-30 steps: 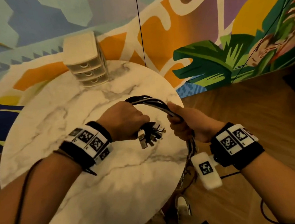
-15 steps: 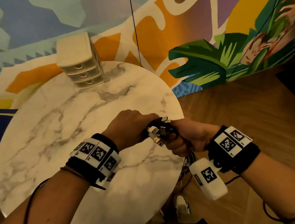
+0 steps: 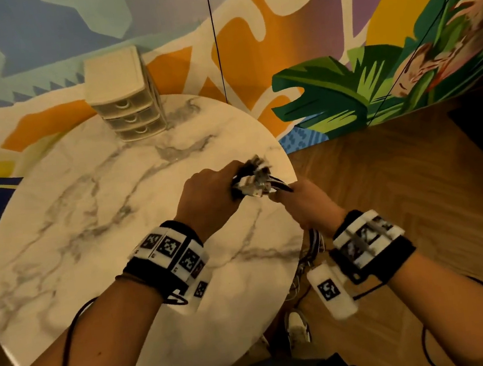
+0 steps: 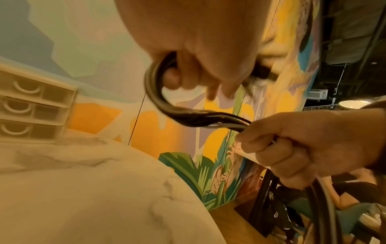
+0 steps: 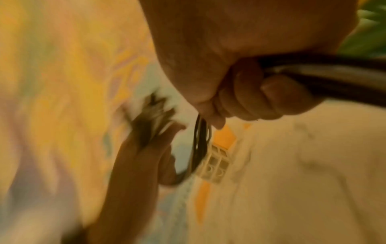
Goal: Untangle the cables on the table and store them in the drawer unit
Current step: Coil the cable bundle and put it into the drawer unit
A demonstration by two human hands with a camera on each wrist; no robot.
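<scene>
A bundle of dark and white cables is held between both hands above the right edge of the round marble table. My left hand grips the bundle near its plug ends, which stick out past its knuckles. My right hand grips the same cables a short way along, and the rest hangs down off the table edge below it. A tight loop runs between the two fists. The cream three-drawer unit stands at the table's far edge with its drawers pushed in.
A painted mural wall stands behind the table. Wooden floor lies to the right. A thin black cord hangs down in front of the wall. A shoe shows under the table edge.
The wide cable arc has shrunk to a tight loop as the hands came together. Both hands then moved up and to the right, and the plug ends now point away from me.
</scene>
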